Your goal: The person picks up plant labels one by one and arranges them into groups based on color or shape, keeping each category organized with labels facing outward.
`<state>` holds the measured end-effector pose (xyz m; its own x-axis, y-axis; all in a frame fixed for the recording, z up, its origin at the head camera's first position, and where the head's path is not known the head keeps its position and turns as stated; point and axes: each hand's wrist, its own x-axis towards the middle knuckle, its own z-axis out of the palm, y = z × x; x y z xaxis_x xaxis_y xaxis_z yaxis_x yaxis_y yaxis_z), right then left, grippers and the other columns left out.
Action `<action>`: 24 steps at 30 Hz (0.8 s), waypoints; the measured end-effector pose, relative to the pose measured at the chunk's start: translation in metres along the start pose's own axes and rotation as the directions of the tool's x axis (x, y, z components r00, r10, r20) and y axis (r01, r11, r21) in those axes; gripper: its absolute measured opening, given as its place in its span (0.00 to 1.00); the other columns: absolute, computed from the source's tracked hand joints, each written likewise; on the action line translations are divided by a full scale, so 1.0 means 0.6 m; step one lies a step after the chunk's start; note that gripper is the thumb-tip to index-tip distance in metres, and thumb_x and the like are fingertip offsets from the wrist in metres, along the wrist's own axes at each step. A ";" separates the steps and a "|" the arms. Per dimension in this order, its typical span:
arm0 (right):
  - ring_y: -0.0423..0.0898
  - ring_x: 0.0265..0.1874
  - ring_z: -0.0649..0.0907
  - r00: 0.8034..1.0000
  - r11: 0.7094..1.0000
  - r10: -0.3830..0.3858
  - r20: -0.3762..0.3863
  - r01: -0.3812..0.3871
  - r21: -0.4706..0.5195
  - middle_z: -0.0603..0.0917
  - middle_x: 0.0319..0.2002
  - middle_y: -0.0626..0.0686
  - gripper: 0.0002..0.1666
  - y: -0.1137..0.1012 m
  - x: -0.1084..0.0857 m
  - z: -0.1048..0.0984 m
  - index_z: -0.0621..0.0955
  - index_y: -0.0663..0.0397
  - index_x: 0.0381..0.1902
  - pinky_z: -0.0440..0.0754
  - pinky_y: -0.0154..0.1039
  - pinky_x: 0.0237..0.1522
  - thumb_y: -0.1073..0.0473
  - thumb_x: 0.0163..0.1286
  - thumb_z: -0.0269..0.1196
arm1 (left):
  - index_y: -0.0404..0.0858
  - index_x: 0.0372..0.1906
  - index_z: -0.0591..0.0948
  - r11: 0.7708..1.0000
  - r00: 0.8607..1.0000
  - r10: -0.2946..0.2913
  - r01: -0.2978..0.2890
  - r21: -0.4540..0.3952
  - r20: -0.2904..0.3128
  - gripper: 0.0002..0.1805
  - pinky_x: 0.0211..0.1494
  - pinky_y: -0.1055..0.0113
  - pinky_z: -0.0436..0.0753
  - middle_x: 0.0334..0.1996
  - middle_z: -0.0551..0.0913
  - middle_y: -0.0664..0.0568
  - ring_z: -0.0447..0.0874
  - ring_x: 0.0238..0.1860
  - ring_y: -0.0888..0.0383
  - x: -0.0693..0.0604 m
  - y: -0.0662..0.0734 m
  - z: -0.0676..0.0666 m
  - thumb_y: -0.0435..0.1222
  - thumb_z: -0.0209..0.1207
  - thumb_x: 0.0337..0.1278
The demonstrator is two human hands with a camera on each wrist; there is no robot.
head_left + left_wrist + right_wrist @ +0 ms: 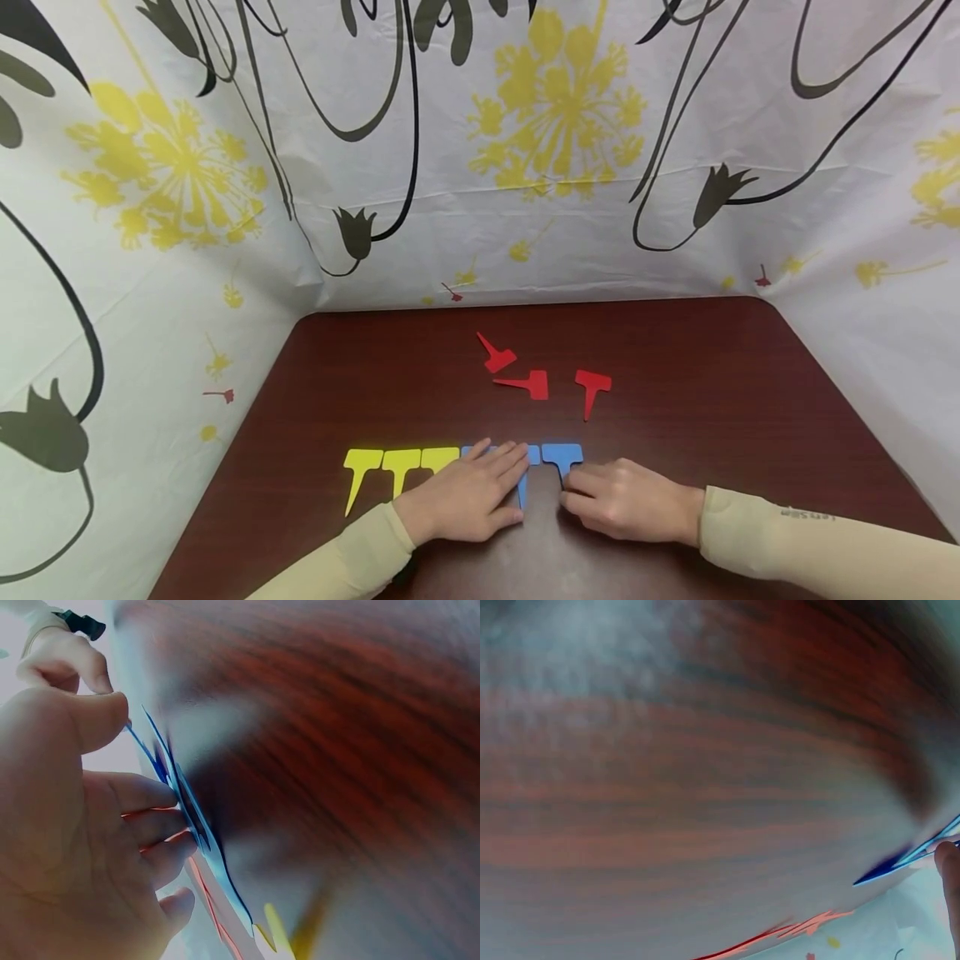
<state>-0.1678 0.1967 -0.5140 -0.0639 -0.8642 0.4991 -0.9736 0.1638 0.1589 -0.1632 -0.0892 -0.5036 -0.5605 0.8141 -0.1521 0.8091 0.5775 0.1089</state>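
Note:
In the head view, yellow T-shaped plant labels (363, 459) and blue plant labels (533, 454) lie in one row, heads up and stems toward me. My left hand (468, 492) rests with fairly straight fingers over the left and middle blue labels, hiding much of them and part of a yellow stem. At the row's right end, the curled fingers of my right hand (630, 504) pinch the stem of a blue plant label (562, 452); its lower stem is hidden. In the right wrist view, a fingertip (950, 870) touches this blue label (900, 864).
Three red plant labels (500, 360) lie scattered behind the row on the dark wooden table (675, 400). A patterned white cloth (450, 167) hangs behind the table and along both its sides.

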 end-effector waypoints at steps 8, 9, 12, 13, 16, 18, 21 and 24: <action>0.36 0.31 0.78 0.996 0.994 0.091 0.024 -0.093 0.055 0.79 0.38 0.43 0.09 -0.001 -0.002 -0.005 0.84 0.50 0.42 0.82 0.30 0.28 0.57 0.65 0.63 | 0.40 0.80 0.57 1.000 0.999 -0.002 0.001 -0.010 -0.034 0.40 0.77 0.43 0.48 0.80 0.50 0.50 0.48 0.79 0.55 -0.006 0.000 0.000 0.60 0.38 0.76; 0.36 0.33 0.80 0.990 0.988 0.136 0.039 -0.139 0.065 0.80 0.40 0.43 0.12 0.000 -0.002 -0.006 0.85 0.50 0.45 0.83 0.31 0.31 0.56 0.64 0.65 | 0.41 0.80 0.57 1.000 0.999 -0.003 0.003 -0.006 -0.038 0.40 0.77 0.43 0.49 0.80 0.50 0.50 0.48 0.79 0.55 -0.006 0.000 0.000 0.61 0.38 0.76; 0.38 0.42 0.83 0.950 0.952 0.289 0.117 -0.298 0.064 0.82 0.48 0.46 0.20 0.002 -0.005 -0.008 0.84 0.50 0.53 0.86 0.36 0.39 0.53 0.63 0.68 | 0.42 0.80 0.57 1.000 0.999 -0.010 0.010 -0.003 -0.041 0.40 0.77 0.43 0.49 0.80 0.51 0.51 0.48 0.79 0.55 -0.008 -0.001 0.000 0.61 0.38 0.76; 0.39 0.45 0.84 0.932 0.938 0.332 0.147 -0.343 0.056 0.82 0.51 0.47 0.22 0.003 -0.006 -0.008 0.84 0.50 0.55 0.86 0.38 0.40 0.52 0.64 0.68 | 0.42 0.80 0.56 1.000 0.999 -0.012 0.012 -0.004 -0.038 0.40 0.77 0.43 0.49 0.80 0.51 0.51 0.48 0.79 0.55 -0.009 -0.002 0.000 0.61 0.38 0.76; 0.43 0.50 0.84 0.890 0.907 0.405 0.211 -0.420 0.027 0.81 0.56 0.52 0.24 0.005 -0.011 -0.004 0.83 0.52 0.58 0.86 0.42 0.44 0.51 0.65 0.68 | 0.43 0.80 0.56 1.000 1.000 -0.010 0.009 -0.017 -0.022 0.39 0.77 0.43 0.48 0.80 0.51 0.51 0.48 0.79 0.55 -0.011 -0.002 -0.001 0.61 0.37 0.76; 0.45 0.51 0.84 0.879 0.899 0.421 0.224 -0.437 0.023 0.81 0.57 0.54 0.25 0.006 -0.014 -0.001 0.83 0.53 0.58 0.87 0.43 0.44 0.51 0.65 0.68 | 0.43 0.80 0.56 1.000 1.000 -0.003 0.002 -0.028 -0.011 0.38 0.77 0.42 0.48 0.80 0.51 0.51 0.48 0.79 0.54 -0.012 -0.001 -0.001 0.60 0.36 0.77; 0.44 0.50 0.84 0.876 0.895 0.429 0.222 -0.445 0.023 0.81 0.56 0.53 0.23 0.007 -0.018 0.004 0.84 0.52 0.57 0.87 0.43 0.43 0.52 0.65 0.68 | 0.42 0.80 0.56 0.999 1.000 0.005 -0.005 -0.033 -0.005 0.38 0.77 0.43 0.48 0.80 0.52 0.51 0.48 0.79 0.54 -0.012 -0.001 -0.001 0.60 0.35 0.77; 0.43 0.49 0.84 0.882 0.899 0.423 0.207 -0.437 0.026 0.81 0.55 0.53 0.22 0.008 -0.018 0.005 0.84 0.52 0.56 0.87 0.43 0.42 0.53 0.65 0.68 | 0.43 0.80 0.56 1.000 1.000 0.005 -0.006 -0.028 -0.008 0.38 0.77 0.43 0.48 0.80 0.51 0.51 0.47 0.79 0.54 -0.012 -0.001 0.000 0.60 0.35 0.77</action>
<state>-0.1727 0.2053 -0.5213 -0.5137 -0.7915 0.3310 -0.8529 0.5129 -0.0974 -0.1598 -0.0952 -0.5028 -0.5575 0.8176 -0.1441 0.8070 0.5745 0.1367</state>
